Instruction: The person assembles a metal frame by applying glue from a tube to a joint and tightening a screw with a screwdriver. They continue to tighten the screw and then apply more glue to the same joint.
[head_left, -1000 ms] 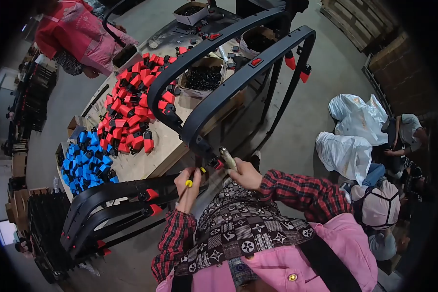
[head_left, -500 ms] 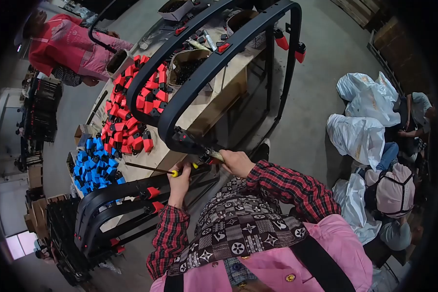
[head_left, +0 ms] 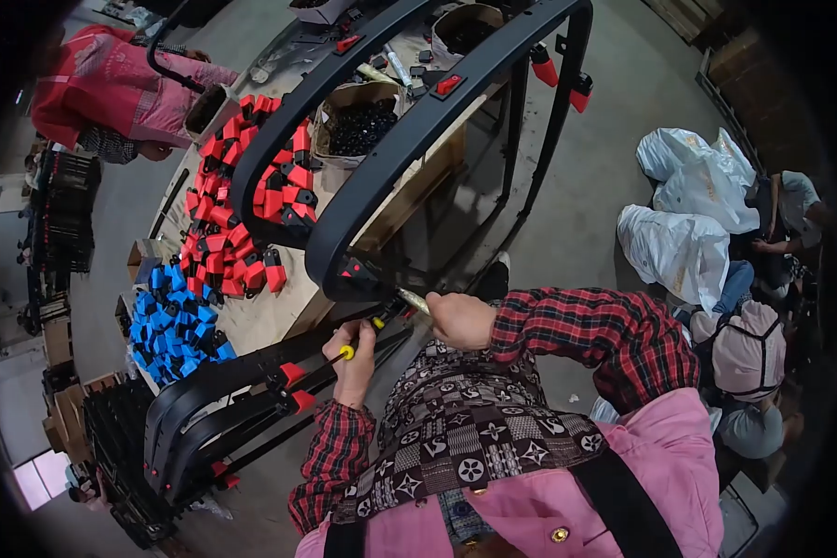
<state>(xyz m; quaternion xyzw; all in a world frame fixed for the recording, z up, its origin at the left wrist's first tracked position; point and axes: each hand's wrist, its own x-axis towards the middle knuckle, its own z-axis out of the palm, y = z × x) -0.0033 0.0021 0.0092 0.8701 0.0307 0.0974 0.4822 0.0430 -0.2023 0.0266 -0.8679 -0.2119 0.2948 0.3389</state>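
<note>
My left hand is closed around a yellow-ended screwdriver, close below the bent lower end of a black curved tube frame. My right hand grips a pale, stick-like tool whose far end meets the frame's lower end. A dark fitting with red spots sits at that bend. Small red parts, among them a red clip, are fixed along the frame. What the tool's tip touches is too small to make out.
On the table lie piles of red caps and blue caps, beside a box of black parts. More black frames lean at lower left. A co-worker stands at upper left; white sacks lie right.
My left hand has moved slightly right and down, and the screwdriver's long shaft no longer shows pointing left. My right hand stays at the frame's lower end, its forearm more level.
</note>
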